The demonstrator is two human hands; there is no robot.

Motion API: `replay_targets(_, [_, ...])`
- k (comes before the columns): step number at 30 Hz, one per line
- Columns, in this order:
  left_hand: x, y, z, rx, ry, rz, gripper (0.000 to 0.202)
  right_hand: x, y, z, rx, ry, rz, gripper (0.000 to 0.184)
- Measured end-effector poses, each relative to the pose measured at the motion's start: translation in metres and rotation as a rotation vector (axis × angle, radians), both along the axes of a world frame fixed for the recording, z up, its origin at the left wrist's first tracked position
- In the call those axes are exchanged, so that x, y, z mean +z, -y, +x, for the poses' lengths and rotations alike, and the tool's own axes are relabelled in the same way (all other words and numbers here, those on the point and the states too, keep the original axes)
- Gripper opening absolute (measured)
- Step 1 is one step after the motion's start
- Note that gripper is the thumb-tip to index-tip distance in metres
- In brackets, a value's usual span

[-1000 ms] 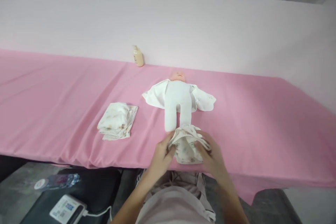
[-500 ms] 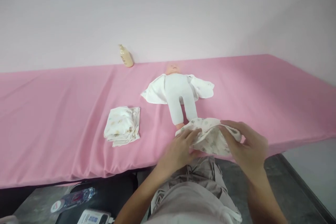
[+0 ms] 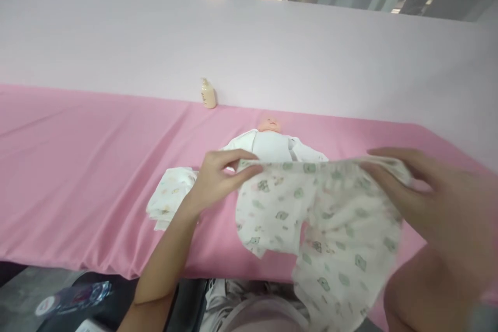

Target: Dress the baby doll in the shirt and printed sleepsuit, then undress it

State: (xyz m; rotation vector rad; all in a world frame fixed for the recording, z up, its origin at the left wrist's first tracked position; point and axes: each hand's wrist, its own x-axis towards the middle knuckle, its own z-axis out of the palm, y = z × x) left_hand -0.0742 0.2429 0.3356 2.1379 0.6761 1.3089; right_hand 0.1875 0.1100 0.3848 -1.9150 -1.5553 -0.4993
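Two hands on one pair of thin white trousers with green-grey print [image 3: 272,212]. Left hand [image 3: 216,179]: grip pinching the waistband's left end, thumb against finger. Right hand [image 3: 436,207], blurred: grip grasping the right end. Trousers hang between, over the near side of the pink cloth-covered desk [image 3: 97,166]. Judged risk: one grip slipping, thin cloth twisting; the lower right leg could catch the near edge. Beyond: one white fabric doll [image 3: 272,145], face up, lower half screened, one white top [image 3: 309,152] spread beneath. Left: one folded stack of white printed cloth [image 3: 171,194], layers uncountable. Far: one cream pump bottle [image 3: 208,96]. Near left: one clear plastic bottle [image 3: 78,298].
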Motion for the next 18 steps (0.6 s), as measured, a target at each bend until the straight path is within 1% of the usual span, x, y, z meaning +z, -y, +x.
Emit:
replay_targets(2, [0.002,-0.018,0.019,-0.004,-0.031,0.015,0.017,-0.006,-0.042,0.007,0.017,0.036,-0.149,0.036])
replay_targets(3, [0.0,-0.026,0.03,-0.037,-0.032,0.009,0.018,-0.012,-0.06,0.006,0.079,0.039,-0.213,0.038])
replay_targets(4, [-0.002,-0.034,0.039,-0.09,-0.029,-0.019,0.02,-0.02,-0.075,0.002,0.195,0.017,-0.275,0.041])
replay_targets(6, [-0.009,-0.048,0.057,-0.219,-0.015,-0.133,0.022,-0.035,-0.096,-0.011,0.493,-0.12,-0.397,0.052])
replay_targets(7, [-0.012,-0.052,0.063,-0.271,0.006,-0.201,0.024,-0.042,-0.103,-0.019,0.613,-0.217,-0.44,0.058])
replay_targets(8, [-0.014,-0.056,0.068,-0.302,0.041,-0.261,0.026,-0.048,-0.107,-0.026,0.684,-0.317,-0.465,0.064])
replay_targets(9, [-0.015,-0.058,0.071,-0.316,0.076,-0.307,0.027,-0.052,-0.11,-0.031,0.707,-0.41,-0.464,0.066])
replay_targets(10, [-0.015,-0.06,0.072,-0.324,0.091,-0.337,0.028,-0.055,-0.111,-0.035,0.696,-0.493,-0.44,0.065])
replay_targets(11, [-0.014,-0.06,0.072,-0.341,0.065,-0.358,0.029,-0.057,-0.112,-0.036,0.672,-0.566,-0.409,0.059])
replay_targets(12, [-0.011,-0.06,0.07,-0.37,-0.006,-0.37,0.029,-0.058,-0.113,-0.035,0.648,-0.631,-0.381,0.05])
replay_targets(14, [-0.005,-0.058,0.065,-0.454,-0.23,-0.361,0.03,-0.06,-0.115,-0.029,0.608,-0.734,-0.343,0.03])
replay_targets(15, [-0.002,-0.057,0.062,-0.479,-0.336,-0.341,0.031,-0.061,-0.116,-0.026,0.589,-0.767,-0.325,0.023])
replay_targets(16, [0.0,-0.057,0.06,-0.475,-0.413,-0.32,0.031,-0.062,-0.116,-0.022,0.576,-0.782,-0.315,0.02])
replay_targets(17, [0.001,-0.058,0.059,-0.44,-0.456,-0.301,0.029,-0.064,-0.117,-0.019,0.572,-0.775,-0.326,0.018])
replay_targets(18, [0.001,-0.059,0.058,-0.38,-0.466,-0.284,0.024,-0.066,-0.117,-0.017,0.583,-0.746,-0.371,0.015])
